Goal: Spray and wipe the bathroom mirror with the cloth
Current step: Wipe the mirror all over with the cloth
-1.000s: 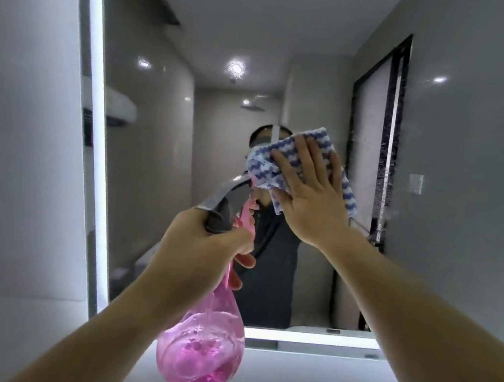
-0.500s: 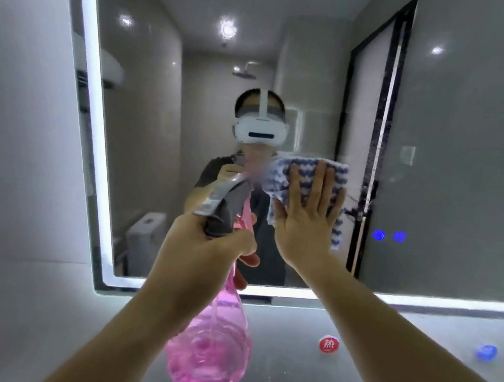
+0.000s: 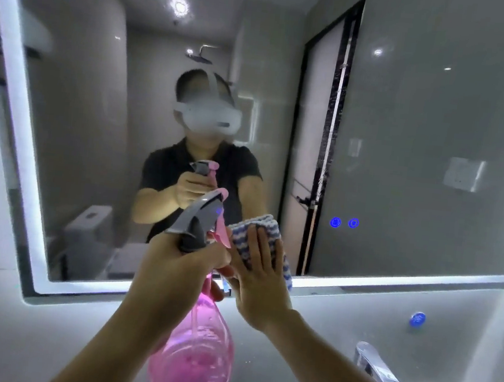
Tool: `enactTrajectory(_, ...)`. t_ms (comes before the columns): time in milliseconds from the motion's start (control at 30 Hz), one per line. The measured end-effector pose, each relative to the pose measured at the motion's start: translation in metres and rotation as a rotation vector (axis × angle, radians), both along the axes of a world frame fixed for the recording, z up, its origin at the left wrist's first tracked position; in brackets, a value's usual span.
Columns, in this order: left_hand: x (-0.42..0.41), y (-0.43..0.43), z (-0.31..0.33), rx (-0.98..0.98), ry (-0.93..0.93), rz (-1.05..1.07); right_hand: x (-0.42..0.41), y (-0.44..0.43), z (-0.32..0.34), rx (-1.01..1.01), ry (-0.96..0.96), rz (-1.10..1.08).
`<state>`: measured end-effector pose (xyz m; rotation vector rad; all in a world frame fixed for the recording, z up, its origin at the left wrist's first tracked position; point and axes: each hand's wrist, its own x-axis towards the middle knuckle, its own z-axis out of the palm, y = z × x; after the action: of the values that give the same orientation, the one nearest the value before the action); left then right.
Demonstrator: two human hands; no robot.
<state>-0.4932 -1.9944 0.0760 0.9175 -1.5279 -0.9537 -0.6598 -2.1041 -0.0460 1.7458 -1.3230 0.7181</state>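
The bathroom mirror (image 3: 422, 131) with a lit white border fills the wall ahead. My right hand (image 3: 258, 280) lies flat, pressing a blue-and-white striped cloth (image 3: 258, 238) against the glass near the mirror's bottom edge. My left hand (image 3: 178, 276) grips the neck of a pink spray bottle (image 3: 193, 355) with a grey trigger head, held just left of the cloth, nozzle toward the mirror. Part of the cloth is hidden under my right palm.
A chrome faucet (image 3: 381, 372) sticks up at the lower right. Two blue touch buttons (image 3: 344, 223) glow on the glass right of the cloth. A blue light (image 3: 417, 318) shows on the wall below the mirror. The mirror reflects a person, a toilet and a dark door frame.
My right hand has slid the cloth down the glass from head height to the mirror's bottom edge. The view has tilted down. The spray bottle stays in my left hand.
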Motion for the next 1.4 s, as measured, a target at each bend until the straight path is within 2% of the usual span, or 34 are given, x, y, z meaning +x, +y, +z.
enactTrajectory(67, -0.002, -0.003, 0.0, 0.003, 0.015, 0.011, -0.044, 0.002, 0.006, -0.001, 0.165, 0.051)
enactTrajectory(100, -0.004, -0.003, 0.0, 0.005, 0.028, 0.022, -0.062, 0.005, 0.005, -0.016, 0.145, 0.054)
enactTrajectory(200, -0.016, -0.002, -0.003, 0.009, 0.009, 0.035, -0.074, 0.012, -0.014, -0.068, -0.205, -0.061)
enactTrajectory(267, -0.033, 0.0, -0.004, 0.023, -0.024, 0.037, -0.06, 0.004, -0.033, -0.084, -0.312, -0.121)
enactTrajectory(300, -0.044, 0.001, -0.004, 0.03, -0.033, 0.04, -0.059, 0.003, -0.037, -0.05, -0.295, -0.111)
enactTrajectory(433, -0.082, 0.006, 0.001, 0.034, -0.045, 0.041, -0.126, 0.013, -0.022, -0.018, 0.042, -0.024)
enactTrajectory(500, -0.095, 0.01, 0.005, 0.024, -0.056, 0.044, -0.149, 0.018, -0.01, -0.033, -0.102, -0.019)
enactTrajectory(567, -0.11, 0.016, 0.011, 0.001, -0.074, 0.06, -0.138, 0.016, 0.001, -0.076, -0.296, -0.045)
enactTrajectory(600, -0.118, 0.019, 0.013, -0.014, -0.077, 0.065, -0.126, 0.012, 0.005, -0.107, -0.32, -0.033)
enactTrajectory(667, -0.13, 0.02, 0.017, -0.077, -0.066, 0.078, -0.106, 0.011, 0.019, -0.147, -0.203, 0.049)
enactTrajectory(733, -0.137, 0.018, 0.019, -0.14, -0.094, 0.141, -0.112, 0.01, 0.051, -0.217, -0.045, 0.119)
enactTrajectory(767, -0.139, 0.018, 0.021, -0.146, -0.115, 0.19, -0.121, 0.008, 0.069, -0.256, -0.025, 0.143)
enactTrajectory(867, -0.14, 0.028, 0.029, -0.121, 0.014, 0.137, -0.139, 0.005, 0.119, -0.212, -0.147, 0.095)
enactTrajectory(933, -0.141, 0.036, 0.031, -0.089, 0.048, 0.124, -0.133, 0.005, 0.121, -0.214, -0.245, 0.031)
enactTrajectory(967, -0.141, 0.039, 0.032, -0.073, 0.063, 0.114, -0.127, 0.007, 0.111, -0.201, -0.22, 0.038)
enactTrajectory(1067, -0.139, 0.046, 0.039, -0.067, 0.088, 0.087, -0.126, 0.012, 0.085, -0.097, 0.072, 0.162)
enactTrajectory(1133, -0.135, 0.047, 0.045, -0.065, 0.118, 0.11, -0.143, 0.007, 0.109, -0.09, 0.189, 0.158)
enactTrajectory(1167, -0.134, 0.045, 0.046, -0.066, 0.125, 0.108, -0.147, 0.003, 0.126, -0.12, 0.16, 0.12)
enactTrajectory(1300, -0.134, 0.04, 0.046, -0.061, 0.126, 0.049, -0.131, 0.001, 0.174, -0.24, -0.254, -0.008)
enactTrajectory(1333, -0.135, 0.039, 0.045, -0.064, 0.114, 0.042, -0.121, 0.004, 0.17, -0.236, -0.286, 0.0)
enactTrajectory(1400, -0.137, 0.036, 0.044, -0.083, 0.088, 0.049, -0.108, 0.008, 0.145, -0.186, -0.156, 0.068)
